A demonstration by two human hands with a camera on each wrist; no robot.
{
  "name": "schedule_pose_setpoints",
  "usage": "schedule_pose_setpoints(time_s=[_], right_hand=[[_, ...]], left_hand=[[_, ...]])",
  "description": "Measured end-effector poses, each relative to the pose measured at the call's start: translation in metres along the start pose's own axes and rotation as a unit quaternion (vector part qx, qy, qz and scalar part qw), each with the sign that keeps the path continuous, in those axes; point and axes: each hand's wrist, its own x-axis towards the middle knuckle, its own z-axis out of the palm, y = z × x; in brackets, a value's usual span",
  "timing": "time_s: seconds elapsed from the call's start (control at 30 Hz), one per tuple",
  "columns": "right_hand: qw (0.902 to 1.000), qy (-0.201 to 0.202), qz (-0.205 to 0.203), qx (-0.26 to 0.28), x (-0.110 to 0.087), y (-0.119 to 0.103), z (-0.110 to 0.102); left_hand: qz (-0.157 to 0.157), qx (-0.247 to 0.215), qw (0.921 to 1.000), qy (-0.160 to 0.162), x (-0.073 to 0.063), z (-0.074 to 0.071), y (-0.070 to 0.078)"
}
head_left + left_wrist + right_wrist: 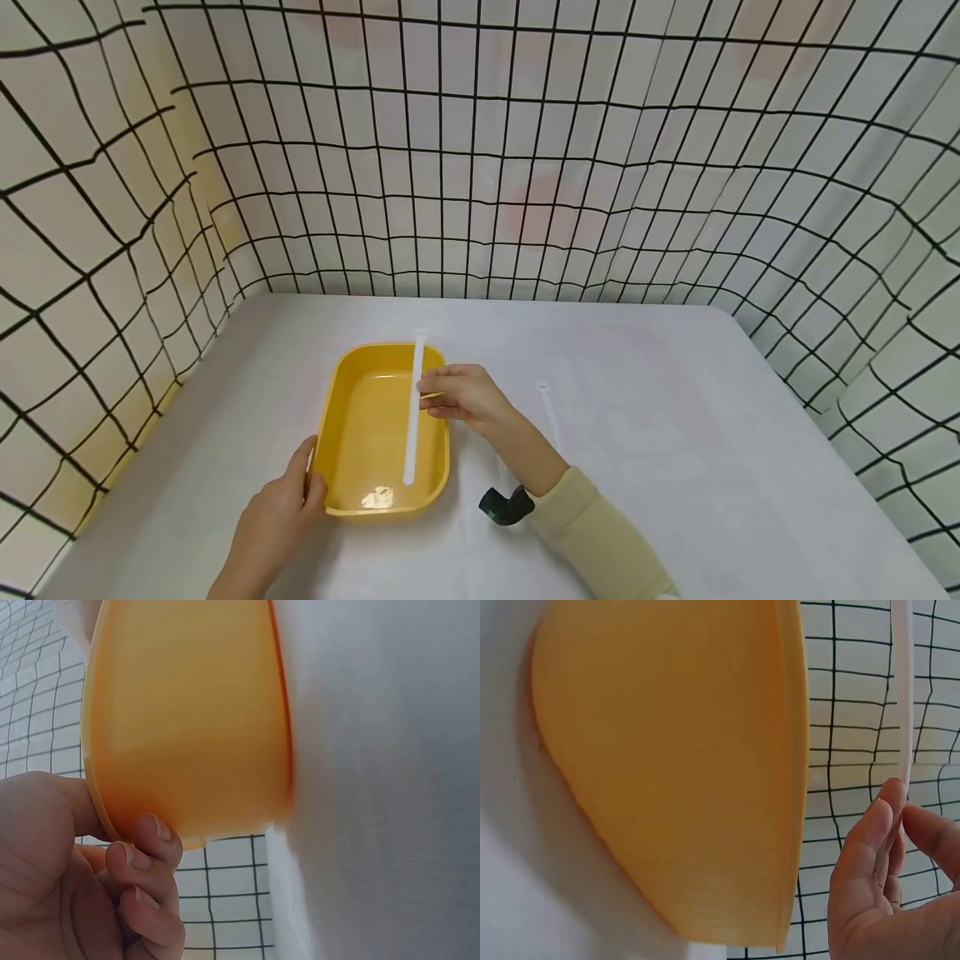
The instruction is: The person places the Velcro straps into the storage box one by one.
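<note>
Your left hand point(277, 505) grips the yellow tray point(363, 442) by its rim, at the near part of the left side. In the left wrist view, its fingers point(154, 859) are bent in close to the outer wall, narrow around the rim. The tray rests on the white-covered table point(675, 433), left of the middle, its long sides running away from you.

Your right hand point(468, 396) pinches a long white plastic strip point(413, 425) between thumb and fingers, the gap between them just the strip's thin edge. You have the strip over the right half of the tray, running lengthwise, with its far end reaching past the far rim. The right wrist view shows that hand beyond the tray's rim level, so the strip is held up, off the tray's floor.

Just beside your right sleeve point(600, 533), a black elbow pipe fitting point(506, 507) lies on the table, to the right of the tray's near corner. A second, fainter white strip point(551, 417) lies beyond your right forearm, which partly covers it. Black wire mesh point(475, 97) stands behind the table and along both sides.
</note>
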Motion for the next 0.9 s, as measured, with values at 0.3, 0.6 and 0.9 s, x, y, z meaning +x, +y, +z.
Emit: schedule_pose_setpoints(time_s=[0.3,0.6,0.9], right_hand=[[0.9999,-0.008,0.012,-0.005,0.005,0.003,0.024],[0.9992,-0.020,0.019,-0.027,0.011,0.003,0.041],[0.9982,-0.019,0.033,-0.045,0.013,0.002,0.056]], left_hand=[[0.000,0.001,1.0000,0.006,0.000,-0.001,0.001],[0.000,-0.001,0.9998,0.018,-0.001,-0.003,0.003],[0.001,0.003,0.9996,0.029,-0.001,-0.002,0.002]])
